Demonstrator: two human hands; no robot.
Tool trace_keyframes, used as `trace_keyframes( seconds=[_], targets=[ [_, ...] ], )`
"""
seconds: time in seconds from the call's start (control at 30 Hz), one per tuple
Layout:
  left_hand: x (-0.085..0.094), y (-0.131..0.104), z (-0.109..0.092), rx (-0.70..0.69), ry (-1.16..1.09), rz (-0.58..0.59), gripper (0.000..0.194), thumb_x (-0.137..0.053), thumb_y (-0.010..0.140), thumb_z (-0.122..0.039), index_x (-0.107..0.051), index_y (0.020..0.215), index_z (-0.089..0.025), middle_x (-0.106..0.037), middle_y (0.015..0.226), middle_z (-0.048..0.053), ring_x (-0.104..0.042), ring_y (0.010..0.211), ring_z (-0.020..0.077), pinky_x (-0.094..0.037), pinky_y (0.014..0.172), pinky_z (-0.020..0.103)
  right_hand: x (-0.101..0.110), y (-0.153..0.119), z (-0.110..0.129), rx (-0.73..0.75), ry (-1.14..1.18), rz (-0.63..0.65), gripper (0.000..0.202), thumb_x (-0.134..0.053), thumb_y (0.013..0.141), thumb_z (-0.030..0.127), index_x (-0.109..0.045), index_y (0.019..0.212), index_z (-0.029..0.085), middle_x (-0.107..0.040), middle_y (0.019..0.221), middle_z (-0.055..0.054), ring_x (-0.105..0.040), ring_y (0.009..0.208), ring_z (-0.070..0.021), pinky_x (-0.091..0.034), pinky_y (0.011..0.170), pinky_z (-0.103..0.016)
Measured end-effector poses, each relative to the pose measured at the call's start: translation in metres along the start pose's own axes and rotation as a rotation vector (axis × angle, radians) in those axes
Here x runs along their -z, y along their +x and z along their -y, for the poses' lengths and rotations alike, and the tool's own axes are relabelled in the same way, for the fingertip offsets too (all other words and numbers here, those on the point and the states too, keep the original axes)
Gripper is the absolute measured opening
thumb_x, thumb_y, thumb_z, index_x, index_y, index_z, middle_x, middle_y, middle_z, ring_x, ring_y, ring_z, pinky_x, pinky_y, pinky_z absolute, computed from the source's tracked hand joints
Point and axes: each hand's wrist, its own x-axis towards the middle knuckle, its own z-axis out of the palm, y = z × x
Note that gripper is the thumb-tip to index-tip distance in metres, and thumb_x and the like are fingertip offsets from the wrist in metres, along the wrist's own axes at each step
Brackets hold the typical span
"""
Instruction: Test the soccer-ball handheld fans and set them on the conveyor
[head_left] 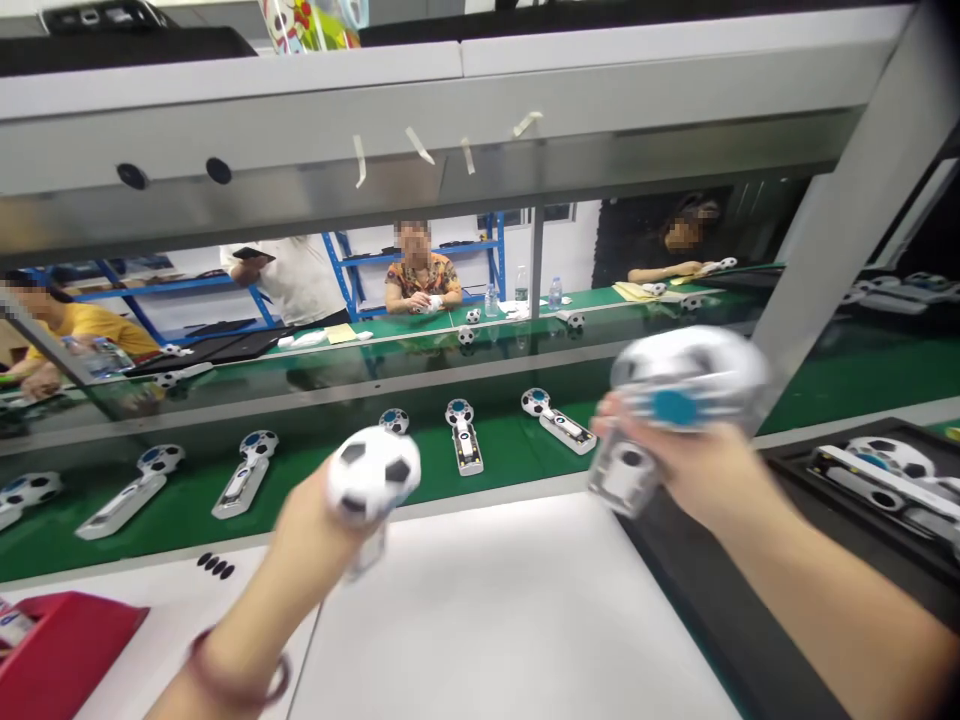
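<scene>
Bright, whitish light here, seemingly from overhead, and it washes the counter (pixel 480 620) nearly featureless! Up on the metal strip (pixel 405 185), a dull, patchy sheen. Look at the right hand (pixel 705 460): softened, and the right device (pixel 686 375) smears into streaks of motion blur, while the left device (pixel 375 472) reads crisper. Wide-lens stretch pulls at the edges, the top right corner sinks to black, and blocky pixels mask the co-workers' (pixel 422 285) faces.
</scene>
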Motion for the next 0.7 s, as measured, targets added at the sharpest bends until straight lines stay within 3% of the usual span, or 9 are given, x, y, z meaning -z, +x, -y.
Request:
trace_keyframes(
  seconds=[0.03, 0.13, 0.27, 0.3, 0.37, 0.43, 0.5, 0.6, 0.7],
  targets=[
    [-0.018, 0.019, 0.007, 0.047, 0.13, 0.093, 0.045, -0.078, 0.049, -0.026, -0.062, 0.09, -0.016, -0.064, 0.094, 0.008, -0.054, 0.094, 0.0302, -0.043, 0.085, 0.039, -0.011, 0.013, -0.006, 0.019, -0.095, 0.017, 0.036, -0.071, 0.064, 0.034, -0.061, 0.093, 0.016, -0.062, 0.097, -0.006, -0.058, 0.091, -0.0224, -0.044, 0.083, -0.035],
    [-0.063, 0.075, 0.029, 0.029, 0.245, 0.21, 0.044, -0.066, 0.064, -0.03, -0.055, 0.104, -0.014, -0.063, 0.095, 0.01, -0.058, 0.089, 0.0267, -0.045, 0.079, 0.036, -0.042, 0.059, -0.03, -0.019, -0.43, 0.185, 0.033, -0.063, 0.071, 0.035, -0.058, 0.098, 0.016, -0.063, 0.1, -0.006, -0.057, 0.093, -0.0233, -0.044, 0.082, -0.036],
    [-0.09, 0.121, 0.047, -0.009, 0.35, 0.204, 0.075, -0.065, 0.066, -0.021, -0.029, 0.131, -0.01, -0.05, 0.117, 0.019, -0.05, 0.106, 0.0311, -0.037, 0.091, 0.043, -0.05, 0.116, -0.06, -0.079, -0.516, 0.304, 0.045, -0.06, 0.072, 0.037, -0.053, 0.112, 0.016, -0.059, 0.11, -0.008, -0.057, 0.095, -0.0212, -0.044, 0.083, -0.032],
    [-0.094, 0.126, 0.048, -0.027, 0.392, 0.182, 0.076, -0.063, 0.067, -0.02, -0.025, 0.132, -0.009, -0.042, 0.125, 0.022, -0.042, 0.114, 0.0332, -0.031, 0.096, 0.045, -0.045, 0.127, -0.065, -0.099, -0.549, 0.302, 0.051, -0.059, 0.073, 0.039, -0.049, 0.118, 0.016, -0.056, 0.115, -0.01, -0.056, 0.098, -0.0218, -0.043, 0.085, -0.032],
    [-0.106, 0.126, 0.048, -0.075, 0.463, 0.172, 0.063, -0.058, 0.071, -0.017, -0.033, 0.129, -0.01, -0.03, 0.134, 0.021, -0.028, 0.125, 0.032, -0.02, 0.103, 0.042, -0.031, 0.142, -0.078, -0.141, -0.641, 0.264, 0.059, -0.055, 0.076, 0.041, -0.04, 0.127, 0.015, -0.045, 0.127, -0.014, -0.048, 0.111, -0.0255, -0.038, 0.091, -0.035],
    [-0.127, 0.118, 0.05, -0.096, 0.51, 0.23, 0.04, -0.053, 0.075, -0.016, -0.049, 0.115, -0.012, -0.034, 0.132, 0.016, -0.03, 0.124, 0.0275, -0.02, 0.104, 0.034, -0.016, 0.15, -0.094, -0.188, -0.752, 0.194, 0.059, -0.053, 0.078, 0.038, -0.037, 0.13, 0.014, -0.034, 0.135, -0.017, -0.033, 0.123, -0.0313, -0.029, 0.097, -0.042],
    [-0.154, 0.108, 0.055, -0.03, 0.552, 0.309, 0.025, -0.054, 0.077, -0.021, -0.058, 0.099, -0.011, -0.048, 0.117, 0.018, -0.043, 0.113, 0.0274, -0.029, 0.099, 0.035, -0.002, 0.154, -0.113, -0.246, -0.848, 0.144, 0.059, -0.056, 0.075, 0.031, -0.039, 0.128, 0.012, -0.033, 0.134, -0.021, -0.026, 0.125, -0.036, -0.024, 0.098, -0.047],
    [-0.195, 0.101, 0.068, 0.162, 0.601, 0.343, 0.033, -0.059, 0.076, -0.03, -0.055, 0.101, -0.009, -0.054, 0.106, 0.015, -0.051, 0.101, 0.026, -0.038, 0.09, 0.043, 0.015, 0.156, -0.139, -0.333, -0.926, 0.127, 0.061, -0.059, 0.071, 0.027, -0.04, 0.126, 0.008, -0.041, 0.125, -0.024, -0.037, 0.117, -0.0374, -0.029, 0.092, -0.047],
    [-0.217, 0.104, 0.077, 0.321, 0.571, 0.301, 0.041, -0.057, 0.079, -0.033, -0.047, 0.113, -0.012, -0.05, 0.114, 0.012, -0.049, 0.103, 0.0237, -0.038, 0.089, 0.046, 0.027, 0.158, -0.15, -0.421, -0.928, 0.121, 0.066, -0.064, 0.065, 0.027, -0.041, 0.122, 0.005, -0.054, 0.106, -0.023, -0.051, 0.099, -0.0351, -0.038, 0.079, -0.043]
  ],
)
